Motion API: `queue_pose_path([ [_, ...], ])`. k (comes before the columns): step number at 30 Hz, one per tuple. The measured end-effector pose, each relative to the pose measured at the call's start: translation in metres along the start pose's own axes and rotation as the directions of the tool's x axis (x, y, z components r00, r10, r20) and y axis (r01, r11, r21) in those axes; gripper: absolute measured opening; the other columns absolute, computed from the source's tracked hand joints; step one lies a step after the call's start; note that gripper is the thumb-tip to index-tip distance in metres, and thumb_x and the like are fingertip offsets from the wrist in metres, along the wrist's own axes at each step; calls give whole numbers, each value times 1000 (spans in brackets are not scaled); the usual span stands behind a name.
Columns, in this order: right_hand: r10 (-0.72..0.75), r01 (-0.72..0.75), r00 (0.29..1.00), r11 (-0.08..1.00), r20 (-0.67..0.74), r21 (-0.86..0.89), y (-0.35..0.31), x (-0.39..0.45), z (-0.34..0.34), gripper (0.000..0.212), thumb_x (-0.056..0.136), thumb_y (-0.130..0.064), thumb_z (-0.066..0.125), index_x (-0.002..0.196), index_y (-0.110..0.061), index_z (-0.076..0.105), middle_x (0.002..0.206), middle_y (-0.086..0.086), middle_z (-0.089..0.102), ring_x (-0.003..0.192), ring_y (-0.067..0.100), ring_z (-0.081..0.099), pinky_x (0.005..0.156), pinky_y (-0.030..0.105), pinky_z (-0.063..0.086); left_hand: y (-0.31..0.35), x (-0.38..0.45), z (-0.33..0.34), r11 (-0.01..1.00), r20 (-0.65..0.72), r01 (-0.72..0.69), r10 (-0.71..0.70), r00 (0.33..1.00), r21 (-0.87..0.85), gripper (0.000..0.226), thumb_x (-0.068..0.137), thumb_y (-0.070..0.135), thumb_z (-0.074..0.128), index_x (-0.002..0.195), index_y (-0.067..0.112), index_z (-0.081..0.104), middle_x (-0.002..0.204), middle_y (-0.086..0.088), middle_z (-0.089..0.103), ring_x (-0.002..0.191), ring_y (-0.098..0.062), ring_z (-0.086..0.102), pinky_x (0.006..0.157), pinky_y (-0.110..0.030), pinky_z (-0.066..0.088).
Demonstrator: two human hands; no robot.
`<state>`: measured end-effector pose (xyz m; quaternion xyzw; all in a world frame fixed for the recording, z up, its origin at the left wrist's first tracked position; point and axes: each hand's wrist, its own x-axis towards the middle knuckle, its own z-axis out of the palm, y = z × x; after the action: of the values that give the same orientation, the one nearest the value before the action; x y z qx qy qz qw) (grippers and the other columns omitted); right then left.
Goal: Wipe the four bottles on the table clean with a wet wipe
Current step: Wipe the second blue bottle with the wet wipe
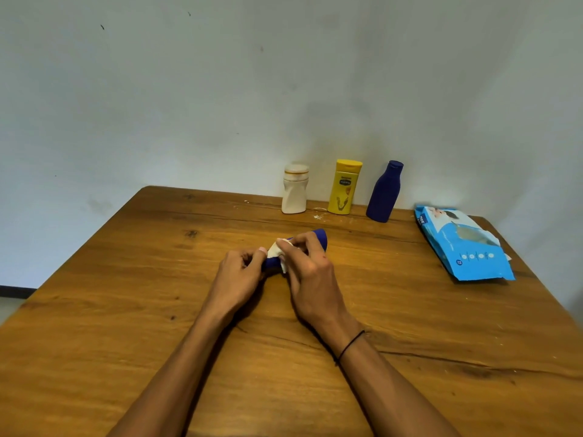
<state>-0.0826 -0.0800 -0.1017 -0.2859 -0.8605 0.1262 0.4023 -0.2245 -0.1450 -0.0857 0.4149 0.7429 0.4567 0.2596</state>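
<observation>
Wooden bench (pixel 126 310), pale wall behind. My left hand (pixel 238 275) grips blue bottle (pixel 318 238); right hand (pixel 310 272) pinches wipe (pixel 276 250) against it.

Grained wooden table (pixel 126 310), glossy plastic wipes pack (pixel 467 247)

A wooden table (pixel 132 310) with dark grain, knots and long cracks fills the lower half, its far edge against a plain pale wall (pixel 189 89). The wall carries small dark marks at 11 o'clock and faint smudges near 12. At 9 o'clock a dark skirting strip (pixel 15 291) meets pale floor (pixel 8 307).
</observation>
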Motion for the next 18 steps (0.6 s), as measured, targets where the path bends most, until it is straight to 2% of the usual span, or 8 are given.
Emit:
queue_pose_path([
  [2, 69, -71, 997, 996, -41, -56, 5, 2, -1, 42, 96, -1, 67, 137, -9, 63, 121, 10, 54, 106, 20, 59, 81, 31, 59, 2, 0, 0, 999, -12, 31, -31, 999, -14, 45, 108, 38, 49, 84, 9, 73, 72, -10, 66, 67, -15, 56, 67, -34, 42],
  [5, 162, -171, 984, 977, -78, -129, 19, 5, -7, 43, 96, -2, 66, 138, -11, 63, 120, 9, 53, 105, 19, 57, 80, 33, 59, 3, -1, -2, 998, -32, 36, -37, 999, -56, 44, 107, 36, 51, 84, 7, 74, 69, -8, 65, 66, -15, 57, 69, -34, 42],
  [8, 277, -296, 952, 941, -133, -162, 28, 7, -13, 38, 97, -7, 66, 135, -11, 65, 117, 7, 53, 103, 16, 55, 78, 34, 59, 2, -2, -4, 995, -12, 35, -37, 999, -88, 40, 108, 35, 50, 88, 10, 72, 79, -15, 69, 72, -18, 60, 75, -36, 46],
  [10, 313, -333, 941, 926, -131, -179, 28, 8, -14, 34, 99, -11, 65, 133, -9, 66, 117, 6, 52, 103, 15, 54, 77, 33, 59, 2, -2, -5, 994, -8, 44, -45, 999, -103, 37, 109, 35, 48, 91, 11, 71, 80, -14, 68, 73, -18, 60, 75, -35, 46],
  [12, 264, -274, 961, 945, -76, -176, 23, 7, -11, 40, 98, -10, 66, 138, -9, 62, 117, 7, 53, 101, 16, 55, 78, 34, 59, 1, -1, -4, 992, -12, 50, -51, 999, -112, 36, 109, 35, 47, 92, 13, 71, 77, -10, 65, 70, -17, 58, 70, -33, 44],
  [15, 114, -109, 993, 975, 15, -195, 15, 4, -7, 56, 95, -5, 67, 148, -12, 51, 114, 10, 56, 96, 17, 56, 76, 32, 57, -1, -1, -3, 997, -30, 23, -25, 999, -76, 36, 109, 37, 45, 94, 18, 71, 80, -10, 66, 72, -17, 58, 69, -33, 42],
  [18, -20, 36, 997, 978, 79, -205, 6, 2, -3, 49, 95, -5, 66, 142, -12, 54, 110, 11, 55, 93, 19, 54, 71, 36, 56, -4, 1, 0, 1000, -76, -17, 16, 997, -13, 42, 110, 41, 43, 89, 17, 71, 81, -13, 69, 74, -22, 61, 71, -38, 46],
])
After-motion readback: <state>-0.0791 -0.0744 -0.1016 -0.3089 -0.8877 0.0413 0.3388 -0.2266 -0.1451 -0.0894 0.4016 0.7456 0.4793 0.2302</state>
